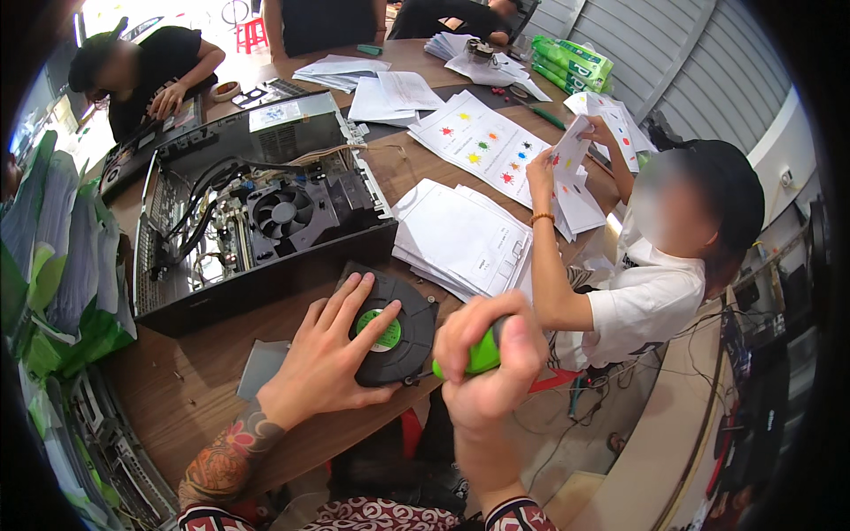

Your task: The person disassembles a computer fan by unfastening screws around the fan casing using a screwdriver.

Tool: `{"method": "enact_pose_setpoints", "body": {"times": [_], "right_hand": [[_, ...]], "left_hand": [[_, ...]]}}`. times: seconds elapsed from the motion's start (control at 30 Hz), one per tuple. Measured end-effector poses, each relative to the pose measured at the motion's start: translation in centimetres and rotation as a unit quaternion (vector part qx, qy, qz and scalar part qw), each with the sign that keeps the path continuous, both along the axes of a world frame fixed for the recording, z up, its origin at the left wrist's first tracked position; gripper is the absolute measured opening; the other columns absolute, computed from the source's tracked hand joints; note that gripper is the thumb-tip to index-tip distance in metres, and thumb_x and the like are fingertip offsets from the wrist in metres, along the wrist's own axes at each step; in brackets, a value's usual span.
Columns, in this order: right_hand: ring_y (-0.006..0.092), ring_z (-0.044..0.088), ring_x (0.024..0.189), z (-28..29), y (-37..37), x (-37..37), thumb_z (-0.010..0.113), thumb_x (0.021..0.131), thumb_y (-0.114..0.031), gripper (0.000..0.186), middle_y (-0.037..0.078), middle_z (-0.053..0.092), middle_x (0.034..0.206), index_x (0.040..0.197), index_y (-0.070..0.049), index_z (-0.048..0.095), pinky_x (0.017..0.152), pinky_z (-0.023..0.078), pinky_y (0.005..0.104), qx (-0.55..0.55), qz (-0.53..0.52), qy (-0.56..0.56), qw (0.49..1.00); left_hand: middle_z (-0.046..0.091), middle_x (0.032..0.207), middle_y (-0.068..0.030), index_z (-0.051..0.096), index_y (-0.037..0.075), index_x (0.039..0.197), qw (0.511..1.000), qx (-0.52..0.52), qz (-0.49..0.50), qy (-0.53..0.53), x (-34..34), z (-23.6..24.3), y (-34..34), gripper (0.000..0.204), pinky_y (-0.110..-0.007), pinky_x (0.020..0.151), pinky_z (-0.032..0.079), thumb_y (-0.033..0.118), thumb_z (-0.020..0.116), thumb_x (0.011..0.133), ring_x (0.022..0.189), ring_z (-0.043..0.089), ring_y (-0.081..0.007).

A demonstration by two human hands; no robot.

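Head view: left hand point(323, 354) presses flat on the black fan point(394, 332) at the table point(204, 372) edge; right hand point(487, 363) grips a green screwdriver point(478, 356), likely unscrewing; steady aim needed.

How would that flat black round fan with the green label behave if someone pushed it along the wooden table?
The flat black round fan with the green label lies low, so it would probably slide, not roll or tip. Its plastic shell looks stiff and likely light. The left hand presses on it; part of it seems to overhang the wooden table edge, so it might drop.
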State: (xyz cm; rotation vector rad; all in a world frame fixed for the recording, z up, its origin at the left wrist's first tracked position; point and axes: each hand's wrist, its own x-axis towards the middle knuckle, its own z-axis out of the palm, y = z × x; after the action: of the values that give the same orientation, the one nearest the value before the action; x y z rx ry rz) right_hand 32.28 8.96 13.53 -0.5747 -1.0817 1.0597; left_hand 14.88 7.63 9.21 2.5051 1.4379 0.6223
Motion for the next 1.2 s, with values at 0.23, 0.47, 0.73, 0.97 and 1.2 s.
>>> {"method": "enact_pose_setpoints", "body": {"times": [0.23,0.47,0.73,0.97,1.2], "right_hand": [[0.0165,0.044,0.048,1.4,-0.5,0.7,0.043,0.094,-0.029,0.034,0.011,0.05,0.06,0.079,0.0,0.049,0.045,0.038,0.0284,0.01,0.071,-0.097,0.993],[0.0264,0.061,0.058,1.9,1.1,2.8,0.05,0.083,-0.022,0.031,0.022,0.066,0.074,0.08,0.006,0.063,0.056,0.051,0.0361,0.092,0.348,-0.033,0.932],[0.0137,0.04,0.042,1.2,0.6,2.0,0.056,0.072,-0.033,0.037,0.007,0.047,0.049,0.054,0.0,0.053,0.042,0.027,0.0269,0.004,0.382,0.013,0.924],[0.0136,0.034,0.036,-0.1,2.8,2.5,0.045,0.093,-0.038,0.044,0.008,0.047,0.047,0.069,-0.001,0.05,0.038,0.027,0.0297,-0.006,0.386,0.054,0.921],[0.0127,0.033,0.04,-1.0,3.0,3.3,0.044,0.095,-0.032,0.042,0.01,0.044,0.052,0.072,0.002,0.049,0.039,0.027,0.0279,-0.007,0.394,0.157,0.905]], "left_hand": [[0.034,0.152,-0.0253,0.046,0.014,0.147,1.0,0.015,0.001,-0.009,0.1,0.0,-0.1,0.092,-0.054,0.109,0.033,0.047,0.081,0.068,0.141,0.033,-0.0435],[0.033,0.153,-0.0247,0.045,0.014,0.147,1.0,0.012,-0.002,-0.012,-0.2,0.0,-0.3,0.093,-0.053,0.109,0.033,0.042,0.082,0.067,0.142,0.032,-0.0436],[0.033,0.152,-0.0246,0.046,0.013,0.146,1.0,0.016,-0.004,-0.006,-0.3,0.0,-0.2,0.093,-0.054,0.108,0.034,0.045,0.082,0.067,0.141,0.033,-0.0442],[0.034,0.152,-0.025,0.047,0.014,0.145,1.0,0.028,-0.002,0.004,0.1,-0.1,-0.3,0.093,-0.052,0.108,0.034,0.048,0.082,0.067,0.141,0.034,-0.0423],[0.035,0.151,-0.025,0.048,0.015,0.145,0.999,0.034,0.002,0.01,0.1,-0.1,-0.3,0.093,-0.051,0.107,0.036,0.049,0.082,0.066,0.14,0.036,-0.0413]]}}
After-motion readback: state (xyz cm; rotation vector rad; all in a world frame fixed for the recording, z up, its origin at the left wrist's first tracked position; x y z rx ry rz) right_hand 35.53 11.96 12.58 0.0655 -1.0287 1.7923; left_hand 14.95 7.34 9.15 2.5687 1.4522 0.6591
